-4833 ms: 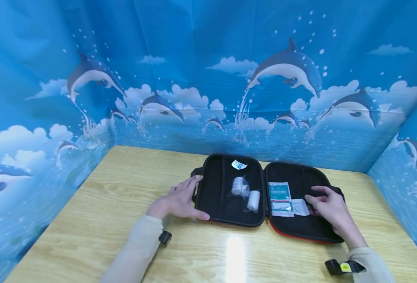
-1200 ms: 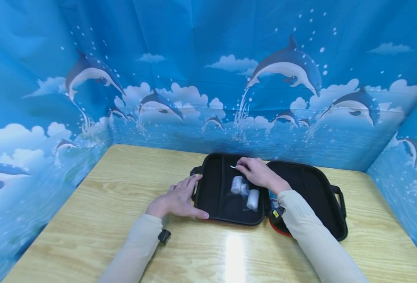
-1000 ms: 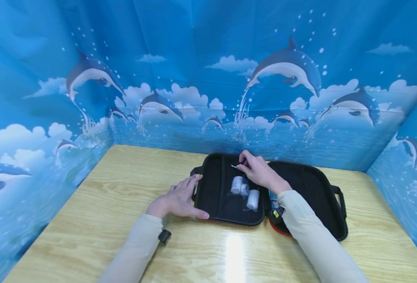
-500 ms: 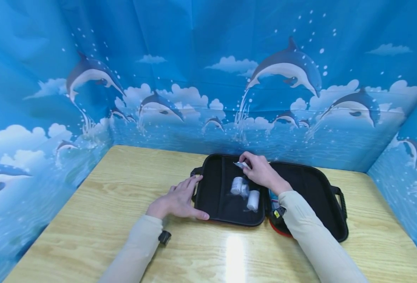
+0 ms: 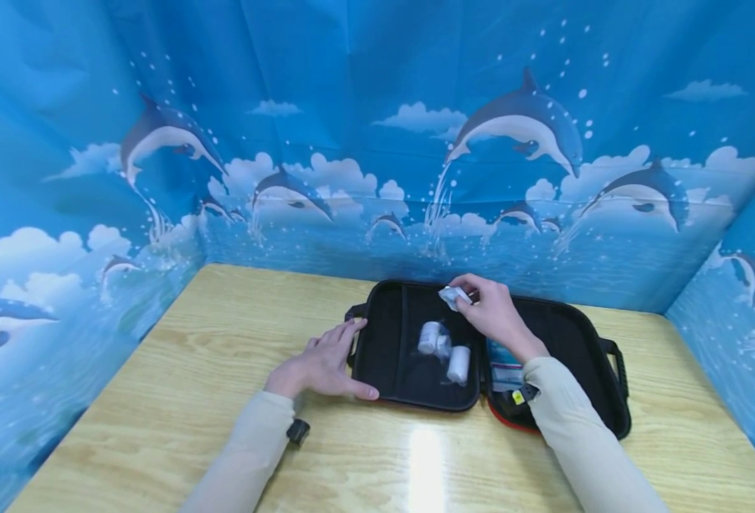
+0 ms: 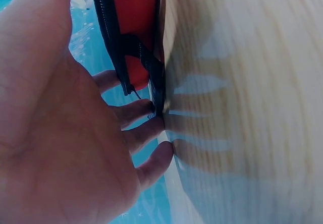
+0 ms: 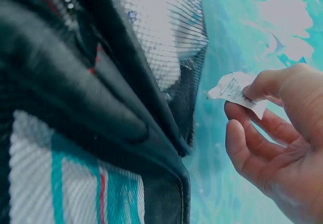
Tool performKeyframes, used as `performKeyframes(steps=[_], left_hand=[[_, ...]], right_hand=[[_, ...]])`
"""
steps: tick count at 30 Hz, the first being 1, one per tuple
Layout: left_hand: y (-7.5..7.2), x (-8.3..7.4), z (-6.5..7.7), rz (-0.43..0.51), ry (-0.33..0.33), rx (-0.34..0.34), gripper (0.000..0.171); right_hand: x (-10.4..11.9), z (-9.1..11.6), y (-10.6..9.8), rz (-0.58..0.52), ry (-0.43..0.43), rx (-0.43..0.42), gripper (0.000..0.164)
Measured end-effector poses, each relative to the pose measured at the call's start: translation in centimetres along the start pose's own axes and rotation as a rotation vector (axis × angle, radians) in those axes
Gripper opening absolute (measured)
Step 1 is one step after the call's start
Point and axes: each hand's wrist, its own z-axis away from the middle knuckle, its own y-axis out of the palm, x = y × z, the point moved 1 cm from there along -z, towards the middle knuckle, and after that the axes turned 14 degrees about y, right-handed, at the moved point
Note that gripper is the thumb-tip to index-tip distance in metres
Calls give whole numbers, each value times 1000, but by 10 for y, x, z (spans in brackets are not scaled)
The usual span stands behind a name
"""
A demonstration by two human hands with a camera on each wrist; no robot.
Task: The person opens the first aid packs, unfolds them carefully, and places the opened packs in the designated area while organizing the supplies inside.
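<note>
My right hand [image 5: 494, 311] pinches a small white printed packet [image 7: 235, 90] between thumb and fingers. It is above the back of an unfolded black zip case [image 5: 387, 342], near the hinge. My left hand [image 5: 326, 362] rests against the case's left side, fingers spread near the black handle and thumb at the front corner. In the left wrist view, those fingers touch or nearly touch the handle strap [image 6: 157, 82] beside the red outer shell [image 6: 135, 12]. White rolls [image 5: 459, 365] in clear wrap lie in the left half. Flat green-and-white packets [image 5: 506, 369] lie in the right half, partly behind my right wrist.
The case lies near the back of a wooden table [image 5: 179, 399]. A second handle [image 5: 615, 363] sticks out at its right side. Behind the table hangs a blue dolphin-print curtain [image 5: 352, 142].
My right hand came over from the right half, took the small packet from the back of the left half and lifted it. Now it shifts rightward with it. My left hand stays put.
</note>
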Motion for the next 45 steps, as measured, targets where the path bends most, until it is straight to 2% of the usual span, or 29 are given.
performKeyframes(steps=[10, 29, 45], left_hand=[[1, -1, 0, 1, -8, 0, 128], [-1, -1, 1, -2, 9, -1, 128], [-1, 0, 0, 7, 9, -1, 127]], right_hand=[[-11, 21, -23, 33, 85, -41, 25], [-31, 49, -43, 102, 103, -120, 24], [-62, 67, -62, 135, 184, -178, 25]])
